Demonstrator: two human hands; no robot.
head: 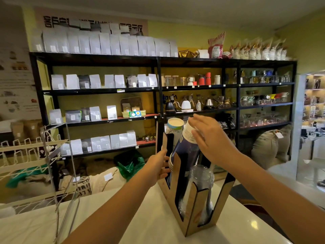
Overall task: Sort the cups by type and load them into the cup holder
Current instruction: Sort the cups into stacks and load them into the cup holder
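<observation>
Nearest on the white desk stands the wooden cup holder, its slotted columns rising in steps from near to far. The nearest, shortest column holds a stack of clear plastic cups, upside down and apparently well seated. Behind it, the middle column carries a tall stack of dark blue paper cups, and this stack is what the coming move turns on: its long axis is not upright but leans up and to the right, out of line with its slot, so its pale base end sits directly under the right hand. That hand rests over the stack's top with fingers spread wide and loose, steadying rather than clamping; a push down and to the left would likely bring the stack true. The left hand is lower and further left, gripping the holder's left wall to brace it. Furthest back, the tallest column holds a stack of patterned paper cups, upright and clear of both hands.
</observation>
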